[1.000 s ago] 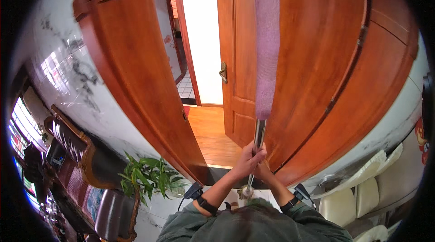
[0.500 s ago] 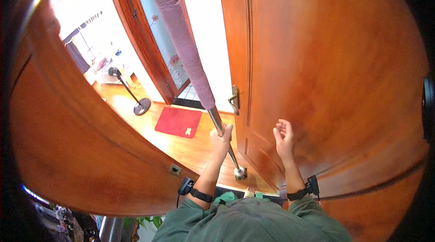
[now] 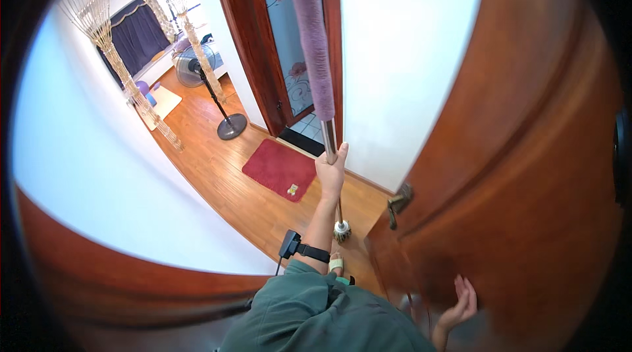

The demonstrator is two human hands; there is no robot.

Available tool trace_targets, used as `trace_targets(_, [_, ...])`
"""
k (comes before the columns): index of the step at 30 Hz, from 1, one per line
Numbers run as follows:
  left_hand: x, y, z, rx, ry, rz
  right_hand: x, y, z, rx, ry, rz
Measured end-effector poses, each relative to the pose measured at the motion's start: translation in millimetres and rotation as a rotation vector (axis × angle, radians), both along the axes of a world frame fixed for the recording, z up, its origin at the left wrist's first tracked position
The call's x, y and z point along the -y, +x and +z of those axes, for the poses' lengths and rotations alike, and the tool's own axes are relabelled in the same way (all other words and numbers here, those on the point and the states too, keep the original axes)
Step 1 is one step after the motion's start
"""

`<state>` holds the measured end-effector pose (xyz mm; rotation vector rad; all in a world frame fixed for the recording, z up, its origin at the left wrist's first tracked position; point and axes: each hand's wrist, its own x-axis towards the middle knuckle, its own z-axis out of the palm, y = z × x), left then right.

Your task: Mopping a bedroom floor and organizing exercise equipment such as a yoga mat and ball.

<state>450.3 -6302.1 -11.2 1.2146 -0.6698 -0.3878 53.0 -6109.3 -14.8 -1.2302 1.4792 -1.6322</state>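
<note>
My left hand (image 3: 331, 169) is wrapped round a long metal pole (image 3: 328, 133), just below its fuzzy purple sleeve (image 3: 315, 42). The pole stands nearly upright in front of me. Its lower end has a round white fitting (image 3: 342, 229) with dark tufts, close to the floor by my foot. Off to the right, my right hand (image 3: 463, 306) holds nothing. Its fingers are loosely stretched, in front of the brown wooden door (image 3: 513, 220); whether it touches the door I cannot tell. The door's metal handle (image 3: 399, 206) lies between my two hands.
A red mat (image 3: 280, 166) lies on the wood floor (image 3: 217, 174) before a doorway with a flowered glass door (image 3: 289, 36). Further left stand a black pedestal fan (image 3: 227, 125) and hanging bead curtains (image 3: 135, 88). White walls (image 3: 401, 55) rise on both sides.
The view has moved forward through the doorway, so the room shows more. My left hand keeps its hold on the pole. My right hand has dropped lower and further right.
</note>
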Motion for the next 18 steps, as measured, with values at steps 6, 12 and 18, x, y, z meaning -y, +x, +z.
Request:
trace_targets(6, [82,68,-21,0.033,0.157,0.032,44,29,-18,-0.044,0.262,0.034])
trace_targets(12, [105,169,-46,0.023,0.156,0.052,188,96,-27,-0.544,0.477,0.120])
trace_targets(18, [111,282,-28,-0.068,0.116,0.168,301,98,-96,-0.697,0.693,0.353])
